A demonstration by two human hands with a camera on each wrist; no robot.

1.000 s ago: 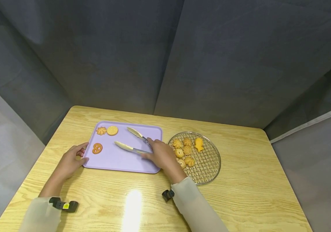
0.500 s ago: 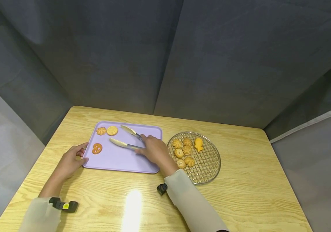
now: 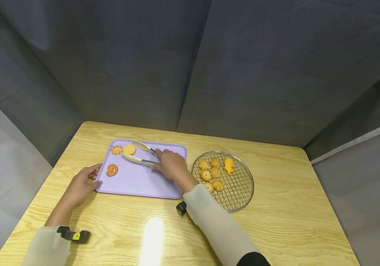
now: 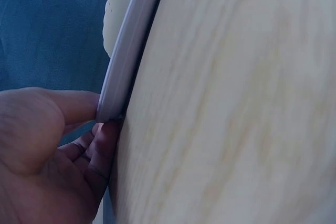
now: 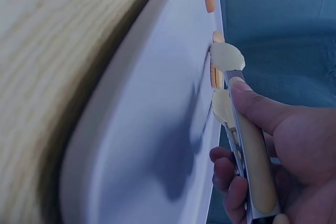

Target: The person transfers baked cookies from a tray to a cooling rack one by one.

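Grey fabric panels wall in a pale wooden table [image 3: 183, 236], lit by one bright glare patch near its front edge. On it lies a lilac tray [image 3: 133, 183], and just right of that a round wire rack [image 3: 238, 188] bearing a cluster of piped cookies [image 3: 211, 171]. The left hand [image 3: 78, 184] pinches the tray's near left corner, thumb on the rim and fingers tucked beneath, as the left wrist view shows. The right hand [image 3: 170, 164] is wrapped round the handles of the tongs [image 3: 140, 153], whose two cream tips stand apart on either side of a round biscuit [image 3: 129, 149] at the tray's far left corner. A flower cookie [image 3: 116, 149] sits touching or nearly touching that biscuit, and a pretzel cookie [image 3: 111, 170] lies nearer the left hand. The likeliest slip, as I judge it, is the tips closing on the flat biscuit's edge and skidding it across the smooth tray, or nudging the flower cookie beside it; too hard a squeeze might also crack it, and if the left hand eased its hold the tray could slide on the slick wood
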